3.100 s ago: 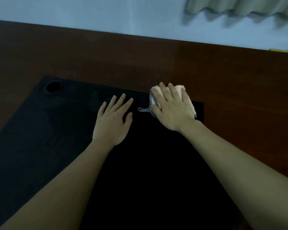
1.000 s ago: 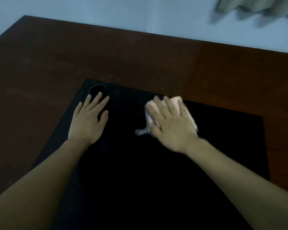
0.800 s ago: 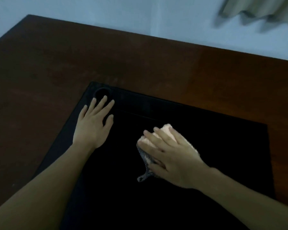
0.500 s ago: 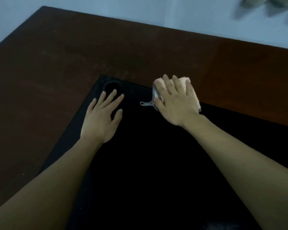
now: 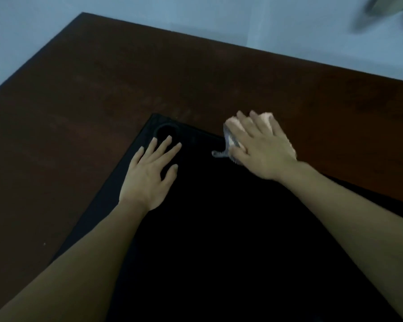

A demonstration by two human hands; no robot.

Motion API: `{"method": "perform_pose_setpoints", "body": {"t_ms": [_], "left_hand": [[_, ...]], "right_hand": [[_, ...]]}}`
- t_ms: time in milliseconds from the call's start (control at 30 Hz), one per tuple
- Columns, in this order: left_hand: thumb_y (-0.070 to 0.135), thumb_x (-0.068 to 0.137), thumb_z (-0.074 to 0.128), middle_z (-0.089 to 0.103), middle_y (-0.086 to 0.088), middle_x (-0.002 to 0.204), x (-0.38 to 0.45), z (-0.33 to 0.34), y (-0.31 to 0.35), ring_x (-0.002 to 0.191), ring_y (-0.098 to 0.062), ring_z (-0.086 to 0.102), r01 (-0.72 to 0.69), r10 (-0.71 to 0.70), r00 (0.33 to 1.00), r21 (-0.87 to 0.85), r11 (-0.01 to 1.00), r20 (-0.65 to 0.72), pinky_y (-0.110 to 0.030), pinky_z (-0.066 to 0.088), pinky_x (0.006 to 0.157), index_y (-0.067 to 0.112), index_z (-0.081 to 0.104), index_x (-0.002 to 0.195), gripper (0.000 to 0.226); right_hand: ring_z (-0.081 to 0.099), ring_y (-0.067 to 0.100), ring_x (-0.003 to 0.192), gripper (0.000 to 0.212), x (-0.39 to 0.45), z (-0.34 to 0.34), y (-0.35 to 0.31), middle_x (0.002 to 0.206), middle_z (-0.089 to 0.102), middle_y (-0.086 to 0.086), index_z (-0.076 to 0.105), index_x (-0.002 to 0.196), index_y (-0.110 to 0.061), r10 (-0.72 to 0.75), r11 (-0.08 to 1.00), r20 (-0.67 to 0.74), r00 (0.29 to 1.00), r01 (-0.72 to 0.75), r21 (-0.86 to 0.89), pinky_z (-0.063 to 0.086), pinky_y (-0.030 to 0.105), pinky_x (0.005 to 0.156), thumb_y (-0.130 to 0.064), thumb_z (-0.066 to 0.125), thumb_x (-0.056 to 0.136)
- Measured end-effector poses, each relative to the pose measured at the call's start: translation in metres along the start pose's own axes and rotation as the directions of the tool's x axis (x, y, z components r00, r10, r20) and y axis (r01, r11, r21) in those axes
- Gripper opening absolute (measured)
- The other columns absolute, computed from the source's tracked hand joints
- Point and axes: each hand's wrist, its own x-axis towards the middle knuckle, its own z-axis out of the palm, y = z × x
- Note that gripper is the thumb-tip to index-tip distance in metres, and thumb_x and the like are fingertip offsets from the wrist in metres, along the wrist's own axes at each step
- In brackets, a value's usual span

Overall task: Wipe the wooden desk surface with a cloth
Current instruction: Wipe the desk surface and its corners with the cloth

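wiping in progress at the far edge of the black mat (image 5: 219, 240), right where it meets the brown wooden desk (image 5: 102, 101). pressing the pale cloth (image 5: 266, 117) flat under the right hand (image 5: 263, 147), fingers straight and spread over it, not curled round it; grey mesh corner of the cloth poking out on the thumb side. bracing with the left hand (image 5: 149, 177), palm down on the mat, fingers straight and slightly fanned, tips just short of the round recess (image 5: 165, 133) in the mat's corner, holding nothing. blurring a little at the right hand, so probably mid-stroke. best kept going with even palm pressure, overlapping passes, carrying the cloth off the mat and out across the bare wood, most of which looks not yet covered. worth keeping that loose mesh corner tucked, and keeping the mat pinned so no dragging or bunching.
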Motion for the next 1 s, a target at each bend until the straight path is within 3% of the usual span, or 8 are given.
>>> {"method": "perform_pose_setpoints", "body": {"t_ms": [167,333,467,567,700,767,867,1000], "left_hand": [[0.052,0.103,0.023,0.009,0.023,0.164,-0.001,0.0,0.0,0.154,-0.004,-0.005,0.0,0.0,1.0,-0.001,1.0,-0.008,-0.028,-0.005,0.124,0.045,0.024,0.157,0.054],[0.053,0.102,0.022,0.014,0.019,0.166,0.0,0.0,0.001,0.155,-0.007,0.0,-0.004,0.004,1.0,0.004,1.0,-0.003,-0.033,0.001,0.126,0.043,0.026,0.157,0.055],[0.052,0.103,0.02,0.013,0.019,0.166,0.0,-0.001,0.0,0.155,-0.007,-0.002,-0.015,0.015,1.0,0.002,1.0,-0.002,-0.034,0.0,0.126,0.043,0.025,0.157,0.055],[0.052,0.103,0.019,0.011,0.02,0.166,0.001,0.0,-0.002,0.155,-0.006,-0.003,-0.019,0.019,1.0,-0.005,1.0,-0.002,-0.032,-0.002,0.126,0.044,0.024,0.157,0.054],[0.046,0.108,0.027,0.011,0.021,0.166,0.004,0.002,-0.002,0.155,-0.005,-0.004,-0.031,0.03,0.999,-0.048,0.998,-0.012,-0.033,-0.002,0.126,0.043,0.025,0.157,0.05],[0.047,0.107,0.025,0.012,0.021,0.166,0.002,0.001,-0.003,0.155,-0.005,-0.003,-0.037,0.037,0.999,-0.076,0.996,-0.008,-0.034,-0.001,0.126,0.041,0.023,0.158,0.052],[0.044,0.106,0.025,0.022,0.014,0.166,0.001,-0.003,-0.001,0.155,-0.006,0.006,-0.011,0.006,1.0,-0.153,0.988,-0.029,-0.035,0.003,0.127,0.037,0.017,0.16,0.055],[0.04,0.106,0.03,0.032,0.014,0.162,-0.003,-0.01,-0.001,0.152,-0.009,0.022,0.022,-0.046,0.998,-0.425,0.905,-0.047,-0.034,0.012,0.126,0.036,0.021,0.16,0.055]], "right_hand": [[-0.01,0.027,0.157,0.064,0.021,0.004,-0.032,0.172,-0.006,0.002,-0.002,0.163,-0.032,0.091,0.996,-0.075,0.993,-0.089,0.024,-0.008,0.057,0.123,-0.054,0.013,0.105],[0.02,0.034,0.155,0.067,-0.068,0.035,-0.088,0.169,0.022,0.009,0.023,0.163,-0.022,-0.195,0.981,-0.131,0.972,0.19,-0.048,0.014,0.061,0.122,-0.053,0.021,0.103],[0.026,0.032,0.153,0.064,-0.091,0.044,-0.087,0.167,0.028,0.007,0.028,0.161,-0.023,-0.368,0.93,-0.07,0.927,0.366,-0.039,0.02,0.059,0.122,-0.053,0.031,0.105],[0.044,0.041,0.139,0.064,-0.036,0.018,-0.059,0.153,0.047,0.015,0.045,0.152,-0.016,-0.24,0.969,-0.05,0.969,0.237,-0.066,0.032,0.061,0.112,-0.05,0.025,0.101],[-0.009,0.024,0.157,0.066,0.033,-0.002,-0.027,0.172,-0.007,-0.001,-0.004,0.162,-0.035,0.116,0.993,-0.054,0.992,-0.115,0.014,-0.006,0.054,0.124,-0.06,0.009,0.103],[-0.014,0.025,0.157,0.065,0.036,0.004,-0.045,0.171,-0.012,-0.001,-0.01,0.162,-0.034,0.196,0.981,-0.066,0.978,-0.195,0.021,-0.01,0.055,0.123,-0.058,0.006,0.104],[-0.01,0.029,0.157,0.069,-0.007,0.02,-0.098,0.172,-0.01,0.004,-0.01,0.162,-0.029,0.146,0.988,-0.069,0.987,-0.149,-0.039,-0.004,0.058,0.124,-0.054,-0.006,0.098],[0.008,0.031,0.157,0.065,-0.089,0.045,-0.149,0.172,0.009,0.003,0.01,0.164,-0.026,-0.098,0.994,0.011,0.995,0.098,-0.039,0.006,0.058,0.123,-0.054,0.012,0.106]]}}
